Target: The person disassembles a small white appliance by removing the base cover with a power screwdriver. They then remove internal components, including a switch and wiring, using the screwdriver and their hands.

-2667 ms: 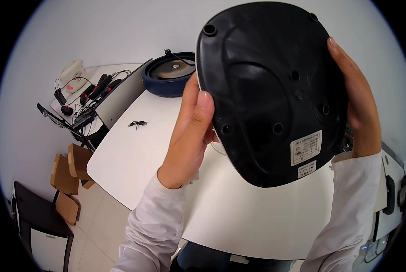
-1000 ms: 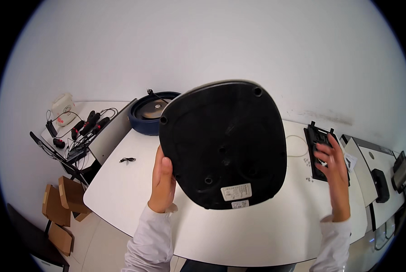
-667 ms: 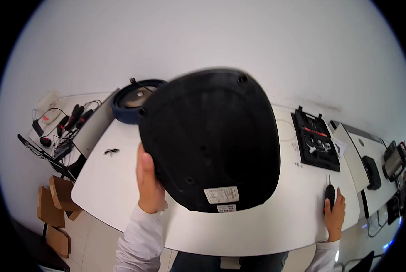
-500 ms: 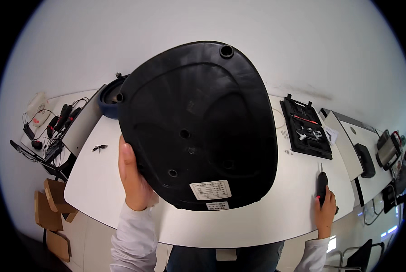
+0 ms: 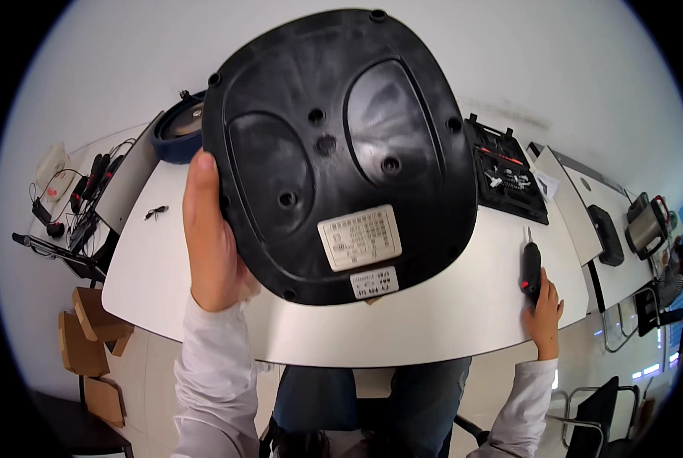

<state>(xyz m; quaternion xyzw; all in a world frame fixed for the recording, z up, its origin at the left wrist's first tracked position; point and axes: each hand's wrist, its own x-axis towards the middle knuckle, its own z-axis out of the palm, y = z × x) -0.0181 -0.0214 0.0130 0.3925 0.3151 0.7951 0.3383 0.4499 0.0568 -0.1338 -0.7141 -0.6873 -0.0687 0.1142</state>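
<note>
My left hand (image 5: 213, 237) grips the left edge of a large black plastic base cover (image 5: 280, 156), thumb on the face toward me and the other fingers hidden behind. The cover is held up above the table, showing two recessed areas, several round holes and two white labels near its lower edge. On the table to the right lies a black electric screwdriver (image 5: 531, 263) with a red part on its handle, bit pointing away from me. My right hand (image 5: 544, 317) rests open at the handle's near end, fingers stretched along its right side.
Behind the cover, a black tool case (image 5: 509, 179) lies open on the white table (image 5: 433, 328). A dark blue round housing (image 5: 175, 145) stands at the back left, a short black cable (image 5: 156, 212) nearer. Side desks hold cables and a kettle (image 5: 647, 233); cardboard boxes (image 5: 82, 343) sit on the floor.
My view has tipped downward. The cover has turned, so its recesses and more holes show. My right hand has loosened from around the screwdriver's handle, and the screwdriver stays on the table.
</note>
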